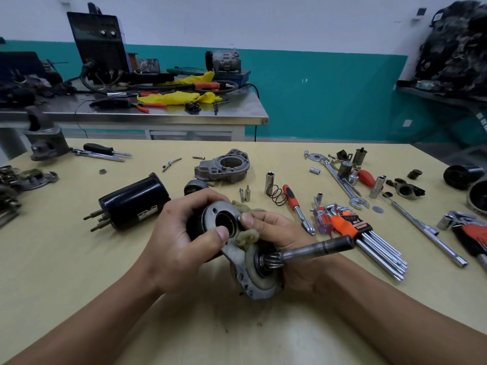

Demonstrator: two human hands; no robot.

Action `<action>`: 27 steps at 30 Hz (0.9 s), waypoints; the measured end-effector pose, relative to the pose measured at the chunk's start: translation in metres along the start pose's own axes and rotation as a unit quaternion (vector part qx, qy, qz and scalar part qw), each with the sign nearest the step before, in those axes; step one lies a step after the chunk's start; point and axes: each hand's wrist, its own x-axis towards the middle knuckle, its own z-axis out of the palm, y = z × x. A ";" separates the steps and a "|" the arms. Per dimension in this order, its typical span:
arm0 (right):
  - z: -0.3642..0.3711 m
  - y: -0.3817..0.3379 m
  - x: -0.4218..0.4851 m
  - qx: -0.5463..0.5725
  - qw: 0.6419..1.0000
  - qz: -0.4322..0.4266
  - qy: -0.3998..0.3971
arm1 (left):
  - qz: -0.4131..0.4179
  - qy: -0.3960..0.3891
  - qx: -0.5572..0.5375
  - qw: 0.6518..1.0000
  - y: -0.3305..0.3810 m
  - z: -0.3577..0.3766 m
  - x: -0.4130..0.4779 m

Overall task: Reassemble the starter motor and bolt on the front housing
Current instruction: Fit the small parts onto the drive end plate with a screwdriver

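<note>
Over yellow tabletop (79,272), left hand (184,243), right hand (279,227) gripping round-flanged starter motor (246,284)

The bench (79,272) was smooth and pale with a faint sheen. Toward its left edge the can (131,204) was glossy black. The housing (224,167) was matt grey cast metal, the plate (216,206) dull and scuffed. Toward the right edge, hex keys (382,251) shone polished, in orange plastic.

Nothing legible anywhere. White label (147,213) on black motor can (129,200): dark print, too blurred to read. Black panel (356,222) on orange hex-key holder (342,227): pale lettering, too small to make out. White tag (438,16) on engine (458,51), far right by the wall: smeared, unreadable.
</note>
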 end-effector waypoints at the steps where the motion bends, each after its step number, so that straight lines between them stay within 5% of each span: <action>1: 0.000 0.000 0.000 -0.002 1.000 -0.002 0.006 | -0.001 0.003 0.003 1.000 0.000 0.000 0.000; 27: 0.002 0.003 -0.002 0.019 0.999 0.031 0.001 | 0.030 0.092 0.083 0.992 0.006 0.006 -0.003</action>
